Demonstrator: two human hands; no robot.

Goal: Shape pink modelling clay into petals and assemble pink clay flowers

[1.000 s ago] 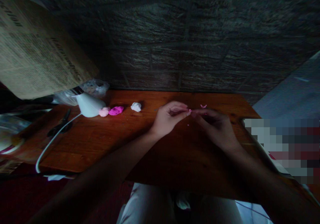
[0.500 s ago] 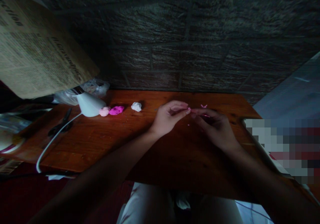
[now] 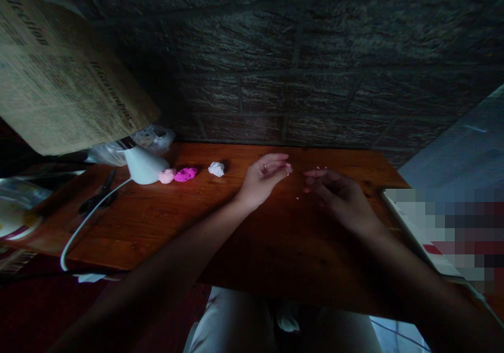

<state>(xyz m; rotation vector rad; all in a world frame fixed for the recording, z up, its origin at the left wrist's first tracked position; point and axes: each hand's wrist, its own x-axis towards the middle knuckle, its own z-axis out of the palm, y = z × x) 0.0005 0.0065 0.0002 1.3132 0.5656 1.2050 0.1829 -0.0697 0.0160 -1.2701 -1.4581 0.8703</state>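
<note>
Over the wooden table [image 3: 165,227], my left hand [image 3: 262,177] hovers with its fingertips pinched on a tiny pale pink bit of clay. My right hand [image 3: 334,195] is a little to its right, fingers curled inward; something small and pink shows at its fingertips, too small to name. The two hands are apart. Left of them on the table lie a white clay lump [image 3: 216,169], a magenta clay lump [image 3: 185,174] and a pale pink clay lump [image 3: 167,175]. Small pink crumbs dot the wood near my right hand.
A white lamp base [image 3: 144,165] with a white cable [image 3: 84,222] stands at the back left beside a crumpled plastic bag [image 3: 151,138]. Black scissors [image 3: 96,198] lie further left. A newspaper sheet [image 3: 59,80] hangs above. A brick-pattern wall backs the table. A book lies at the right edge.
My hands, which were touching fingertip to fingertip over a small pink piece, have drawn apart. The small pink shape behind my right hand is no longer seen.
</note>
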